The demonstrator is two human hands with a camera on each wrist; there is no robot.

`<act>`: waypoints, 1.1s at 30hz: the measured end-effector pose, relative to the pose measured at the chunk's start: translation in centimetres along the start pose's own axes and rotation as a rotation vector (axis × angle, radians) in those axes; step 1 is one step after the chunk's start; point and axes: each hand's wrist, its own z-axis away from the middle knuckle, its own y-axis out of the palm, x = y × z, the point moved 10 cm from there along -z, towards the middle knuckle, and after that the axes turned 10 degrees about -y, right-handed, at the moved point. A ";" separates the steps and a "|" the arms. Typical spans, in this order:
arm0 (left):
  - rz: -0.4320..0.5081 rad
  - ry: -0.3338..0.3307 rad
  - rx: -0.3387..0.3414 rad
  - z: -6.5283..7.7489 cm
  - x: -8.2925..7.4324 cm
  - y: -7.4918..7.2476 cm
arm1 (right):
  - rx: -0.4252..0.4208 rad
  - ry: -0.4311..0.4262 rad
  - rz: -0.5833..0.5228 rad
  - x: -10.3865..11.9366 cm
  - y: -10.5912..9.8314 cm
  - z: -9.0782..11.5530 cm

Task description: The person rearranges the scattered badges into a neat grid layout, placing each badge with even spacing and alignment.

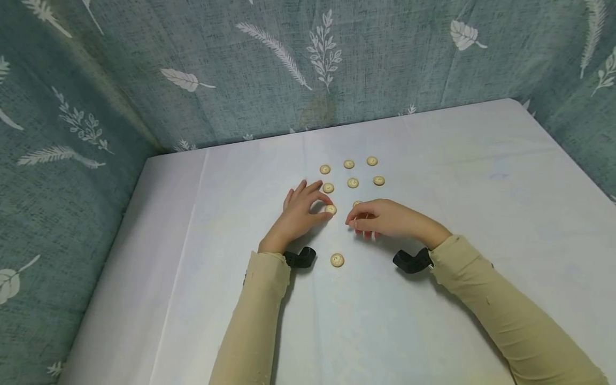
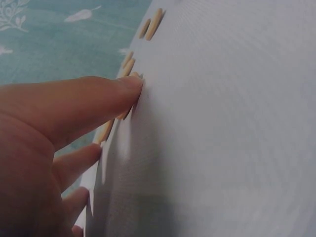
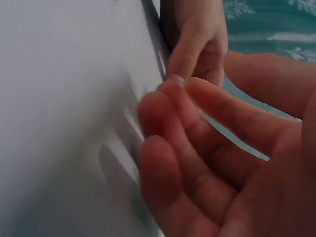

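My left hand [image 1: 300, 214] pinches a round, pale wooden button [image 1: 331, 209] by its edges between thumb and forefinger, low at the table, its other fingers spread. To the right, my right hand [image 1: 380, 218] hovers over the cloth with loosely bent fingers [image 3: 159, 168], and no object shows between them. Another button [image 1: 357, 203] peeks out just behind that hand, mostly hidden by it. Nearer my body lies a single button [image 1: 337, 260], between the two wrists.
Beyond my hands, similar buttons lie in two rows of three, including a far left one [image 1: 325, 169] and a near right one [image 1: 379, 181]. A white cloth [image 1: 414, 331] covers the table. Green leaf-patterned fabric [image 1: 385, 59] hangs along the back and sides.
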 end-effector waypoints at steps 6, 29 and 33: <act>0.000 -0.004 0.000 0.0 -0.2 -0.1 | 0.066 -0.005 0.018 0.4 1.2 0.1; 0.014 0.033 -0.026 0.1 -0.3 -0.3 | 0.137 -0.134 0.209 2.7 3.6 -0.4; 0.020 0.032 -0.020 0.1 -0.2 -0.2 | 0.141 -0.152 0.210 2.9 3.9 -0.4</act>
